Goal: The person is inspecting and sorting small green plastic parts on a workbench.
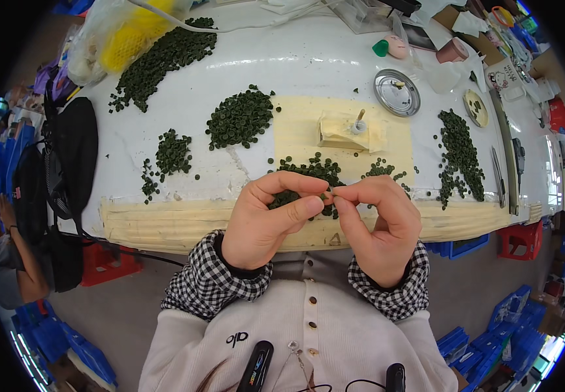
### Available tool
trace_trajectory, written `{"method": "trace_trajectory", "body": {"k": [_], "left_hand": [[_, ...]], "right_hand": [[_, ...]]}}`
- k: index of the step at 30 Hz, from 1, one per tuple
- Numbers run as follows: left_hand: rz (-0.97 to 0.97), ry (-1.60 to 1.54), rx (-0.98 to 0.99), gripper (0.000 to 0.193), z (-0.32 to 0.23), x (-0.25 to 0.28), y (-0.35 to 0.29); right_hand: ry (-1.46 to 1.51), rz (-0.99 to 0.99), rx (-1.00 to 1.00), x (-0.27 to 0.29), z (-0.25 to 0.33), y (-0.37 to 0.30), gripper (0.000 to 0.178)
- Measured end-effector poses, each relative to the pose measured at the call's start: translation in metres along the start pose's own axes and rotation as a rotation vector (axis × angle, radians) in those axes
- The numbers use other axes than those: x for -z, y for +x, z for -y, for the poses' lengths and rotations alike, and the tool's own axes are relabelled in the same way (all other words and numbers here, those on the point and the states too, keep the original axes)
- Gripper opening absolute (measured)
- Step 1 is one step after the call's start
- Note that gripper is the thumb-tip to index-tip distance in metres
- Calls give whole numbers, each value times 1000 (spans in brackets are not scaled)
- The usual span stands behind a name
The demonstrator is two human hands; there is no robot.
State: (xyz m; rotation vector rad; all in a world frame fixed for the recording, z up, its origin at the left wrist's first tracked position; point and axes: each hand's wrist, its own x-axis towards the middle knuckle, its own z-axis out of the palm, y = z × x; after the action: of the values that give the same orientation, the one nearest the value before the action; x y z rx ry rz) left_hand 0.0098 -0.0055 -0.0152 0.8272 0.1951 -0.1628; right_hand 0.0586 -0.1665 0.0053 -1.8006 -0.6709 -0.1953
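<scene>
Near the table's front edge, my left hand [272, 215] pinches a small green piece [323, 196] between thumb and index finger. My right hand [385, 222] meets it there, thumb and forefinger pressed together at the left fingertips; whatever lies in that pinch is too small to make out. Just behind and below my fingers spreads a heap of small dark green round pieces [310, 168], partly hidden by the hands. Beyond it a taped block [348, 138] stands on yellowish paper, with a thin upright peg in a pale collar on top.
More heaps of green pieces lie on the white table: a round pile [240, 119], a long one at back left [165, 59] and one on the right [459, 157]. A round metal dish [397, 93] sits behind. Tweezers [498, 176] lie far right; a black bag [76, 157] hangs left.
</scene>
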Motion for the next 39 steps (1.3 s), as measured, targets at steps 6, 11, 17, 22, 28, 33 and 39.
{"method": "trace_trajectory", "body": {"k": [6, 11, 17, 22, 28, 33, 39], "left_hand": [[-25, 82, -53, 12, 0, 0, 0], [-55, 142, -148, 10, 5, -1, 2], [-16, -8, -88, 10, 5, 3, 2], [0, -46, -5, 10, 2, 3, 1], [53, -46, 21, 7, 0, 6, 0], [76, 130, 2, 7, -4, 2, 0], [89, 281, -70, 9, -5, -2, -1]], "right_hand": [[-61, -23, 62, -4, 0, -1, 19], [-67, -32, 67, -7, 3, -3, 21], [-146, -50, 170, -14, 5, -5, 26], [-168, -25, 270, -14, 4, -3, 28], [-176, 22, 351, -8, 2, 1, 31], [-115, 61, 323, 0, 0, 3, 31], [-106, 130, 264, 8, -1, 6, 27]]}}
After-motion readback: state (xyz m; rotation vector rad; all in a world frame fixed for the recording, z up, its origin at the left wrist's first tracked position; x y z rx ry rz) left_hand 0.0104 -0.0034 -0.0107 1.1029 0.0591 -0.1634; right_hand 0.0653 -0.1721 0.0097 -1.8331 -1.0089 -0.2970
